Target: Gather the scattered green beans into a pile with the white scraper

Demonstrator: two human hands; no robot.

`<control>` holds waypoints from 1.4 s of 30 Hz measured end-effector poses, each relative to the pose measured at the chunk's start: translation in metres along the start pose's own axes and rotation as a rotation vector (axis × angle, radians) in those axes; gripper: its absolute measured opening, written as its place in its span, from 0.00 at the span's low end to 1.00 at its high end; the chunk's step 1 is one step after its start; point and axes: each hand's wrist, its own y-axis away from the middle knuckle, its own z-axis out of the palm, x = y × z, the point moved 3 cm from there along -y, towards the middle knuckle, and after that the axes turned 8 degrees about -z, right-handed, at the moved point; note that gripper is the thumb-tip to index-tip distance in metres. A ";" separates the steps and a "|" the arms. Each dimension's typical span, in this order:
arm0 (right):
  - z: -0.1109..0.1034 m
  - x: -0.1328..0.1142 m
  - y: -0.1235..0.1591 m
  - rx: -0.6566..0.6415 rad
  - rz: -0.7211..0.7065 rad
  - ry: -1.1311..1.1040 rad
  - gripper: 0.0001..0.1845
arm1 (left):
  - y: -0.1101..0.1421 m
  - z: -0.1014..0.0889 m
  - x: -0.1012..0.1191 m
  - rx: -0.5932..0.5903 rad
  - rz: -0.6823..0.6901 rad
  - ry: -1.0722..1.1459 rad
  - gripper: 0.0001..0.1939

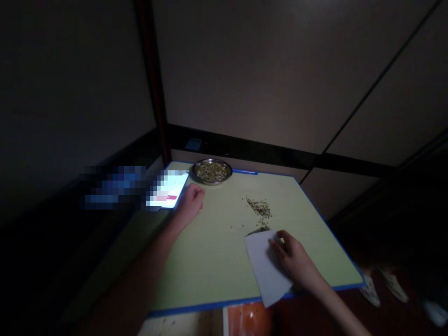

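A sheet of white paper [266, 266] is pinched in my right hand [292, 256]; it slants down across the near edge of the table. Just beyond its far edge lies a scattered patch of small dark seeds or grains [259, 208], some of them partly hidden by the paper. My left hand [192, 203] rests closed on the tabletop, with nothing showing in its curled fingers. Right behind it stands a round metal dish [212, 183] holding many greenish-brown grains. A lit phone or tablet screen [175, 189] is beside my left wrist, partly blurred out.
The pale green table [210, 261] has a blue rim and stands against a panelled wall [245, 84]. An orange-red picture or package [248, 319] shows below the near edge. White shoes [371, 289] are on the floor at right. The surroundings are dark.
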 end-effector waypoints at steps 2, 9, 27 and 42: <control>0.007 -0.007 -0.005 -0.022 -0.011 -0.009 0.14 | 0.000 0.000 -0.001 0.002 -0.004 0.003 0.07; 0.036 -0.033 -0.022 -0.061 -0.060 -0.056 0.11 | 0.001 0.001 0.000 0.003 -0.014 0.003 0.08; -0.032 -0.062 -0.037 0.094 -0.057 -0.533 0.17 | 0.010 -0.014 0.014 0.038 -0.025 0.106 0.08; -0.025 -0.069 0.044 0.136 -0.574 -0.559 0.11 | 0.133 0.036 0.077 -0.908 -0.092 0.152 0.25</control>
